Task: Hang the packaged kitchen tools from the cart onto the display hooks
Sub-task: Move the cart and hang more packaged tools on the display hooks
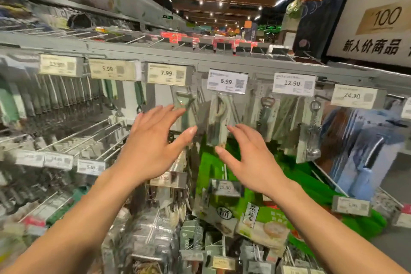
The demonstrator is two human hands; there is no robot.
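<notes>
- Nearest the camera, both forearms reached up from the bottom edge; the left hand and the right hand were spread wide, fingers splayed, and neither had hold of anything.
- Between and just beyond the fingertips hung a packaged tool under the 6.99 price tag; whether any finger touched it was unclear.
- That pack hung with its long axis vertical, top end up at the hook, face toward the camera.
- A packaged peeler hung just to its left, under the 7.99 price tag, also upright.
- To the lower left, several bare display hooks stood empty, so by my judgement hanging was partly done, with more left.
- The cart was not in view.
</notes>
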